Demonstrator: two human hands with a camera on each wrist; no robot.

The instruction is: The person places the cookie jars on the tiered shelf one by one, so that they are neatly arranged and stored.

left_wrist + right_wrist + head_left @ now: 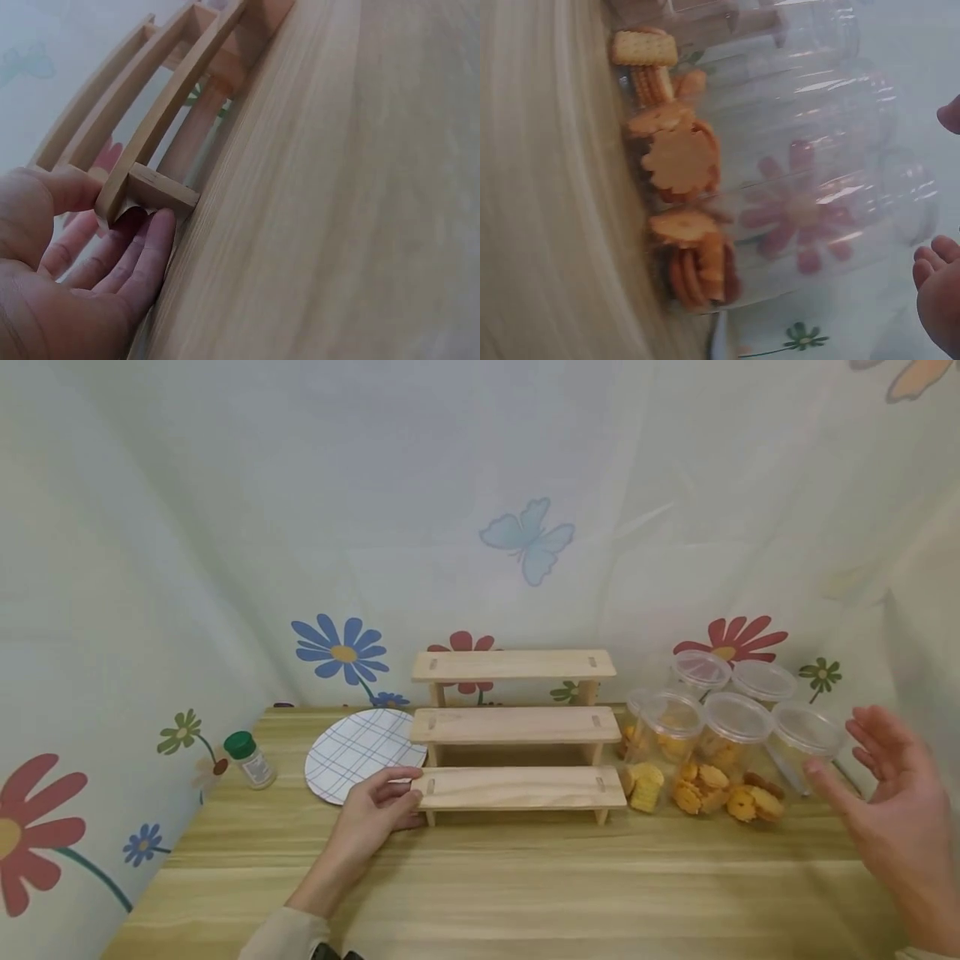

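Observation:
A three-tier wooden display stand [517, 788] stands at the middle of the table against the back cloth. My left hand [371, 814] holds the left end of its lowest board. In the left wrist view, the thumb and fingers lie round that board's end [120, 187], fingertips near the short leg. Clear lidded plastic jars [738, 717] stand in a cluster to the stand's right, several with cookies [701, 787] at the bottom. My right hand [900, 810] hovers just right of the rightmost jar, fingers spread and nothing held. Its fingers [939, 292] show past the lids in the right wrist view.
Left of the stand lies a round white checked mat [360, 756]. A small bottle with a green cap [251, 760] is near the table's left edge. A flower-print cloth [450, 527] hangs behind and beside the wood-grain table [525, 893].

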